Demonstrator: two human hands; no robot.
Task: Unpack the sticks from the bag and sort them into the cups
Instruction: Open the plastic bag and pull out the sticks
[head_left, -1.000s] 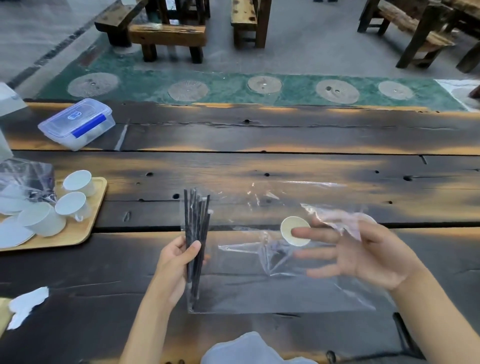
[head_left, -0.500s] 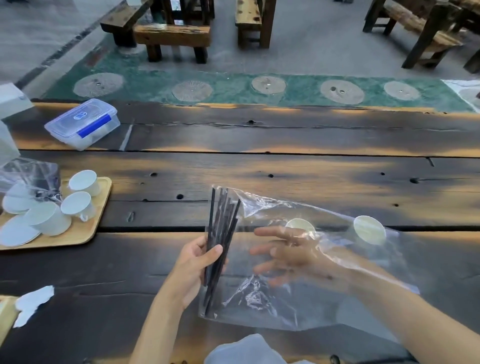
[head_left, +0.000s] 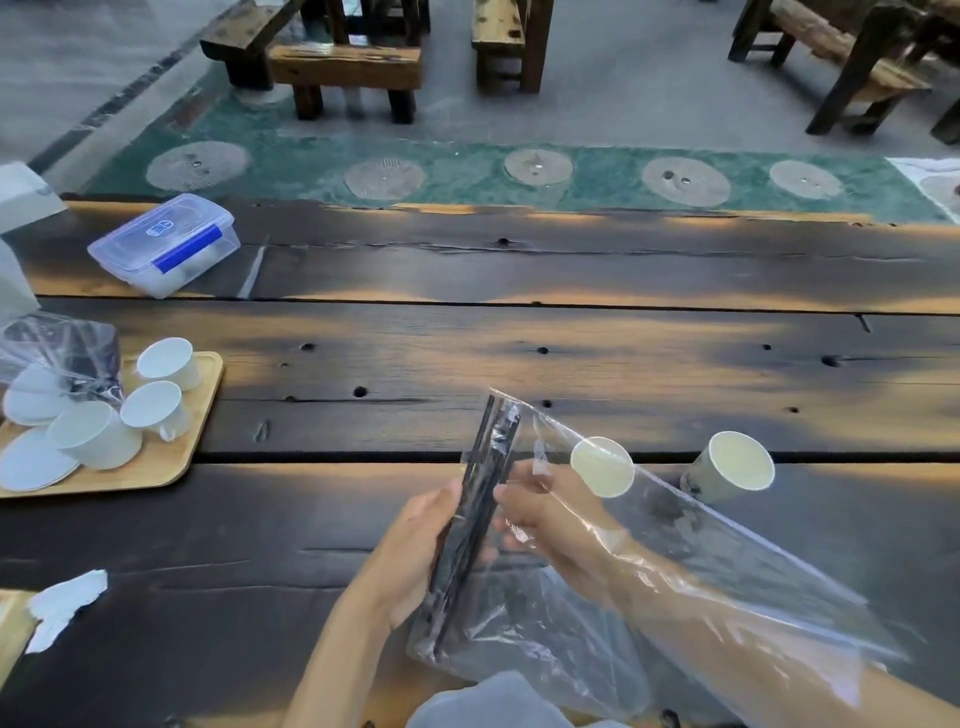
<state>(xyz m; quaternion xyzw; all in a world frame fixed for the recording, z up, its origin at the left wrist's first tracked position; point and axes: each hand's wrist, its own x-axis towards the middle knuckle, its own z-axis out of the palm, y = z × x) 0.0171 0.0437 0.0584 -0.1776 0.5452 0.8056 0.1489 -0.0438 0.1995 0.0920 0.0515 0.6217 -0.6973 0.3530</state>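
While the clear bag (head_left: 675, 587) sleeves the right forearm, the right hand (head_left: 550, 512) sits inside it, fingers reaching to the black sticks (head_left: 480, 499); whether they pinch them, I cannot tell. Outside the plastic, the left hand (head_left: 415, 551) grips the bundle. Two cups (head_left: 602, 466) stand just beyond on the surface (head_left: 623, 364).

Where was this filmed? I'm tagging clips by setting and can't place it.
Probably an outdoor or semi-open seating area, such as a rustic cafe or tea yard. The work surface is a heavy charred plank table, rough wooden benches stand on pavement beyond, and a tray holds white cups.
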